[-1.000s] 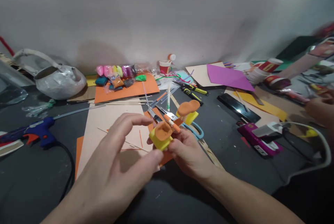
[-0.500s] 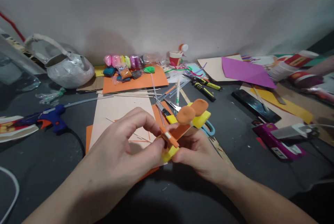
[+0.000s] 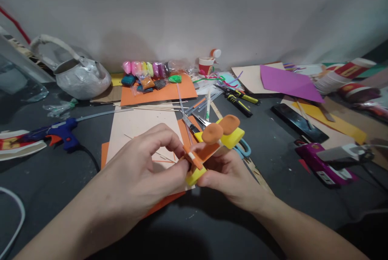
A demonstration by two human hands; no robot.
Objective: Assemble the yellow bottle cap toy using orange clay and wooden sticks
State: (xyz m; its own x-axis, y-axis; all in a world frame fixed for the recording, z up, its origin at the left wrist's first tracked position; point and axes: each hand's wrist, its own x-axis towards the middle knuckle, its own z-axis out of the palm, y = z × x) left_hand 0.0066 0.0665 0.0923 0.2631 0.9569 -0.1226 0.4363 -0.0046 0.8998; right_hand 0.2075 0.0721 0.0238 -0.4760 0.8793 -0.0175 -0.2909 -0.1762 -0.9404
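Between my two hands is a small orange and yellow craft model (image 3: 211, 151), with round orange clay discs on top, yellow parts at its ends and an orange strip with a white patch at the near end. My left hand (image 3: 151, 167) is closed, thumb and fingers pinching the orange strip end. My right hand (image 3: 228, 173) is wrapped round the model from the right, its thumb near the lower yellow part; some of its fingers are hidden behind the model. Beneath and beyond lie a cream sheet (image 3: 142, 120) and blue-handled scissors (image 3: 245, 150).
A blue glue gun (image 3: 65, 134) and a metal kettle (image 3: 81, 78) stand left. Bagged clay (image 3: 147, 82) rests on orange card (image 3: 130, 97) at the back. Yellow-black pliers (image 3: 239, 104), a phone (image 3: 298, 122) and a purple power strip (image 3: 321, 165) lie right.
The model and both hands have shifted very slightly to the left. My grip on it looks the same, and the view has moved a little.
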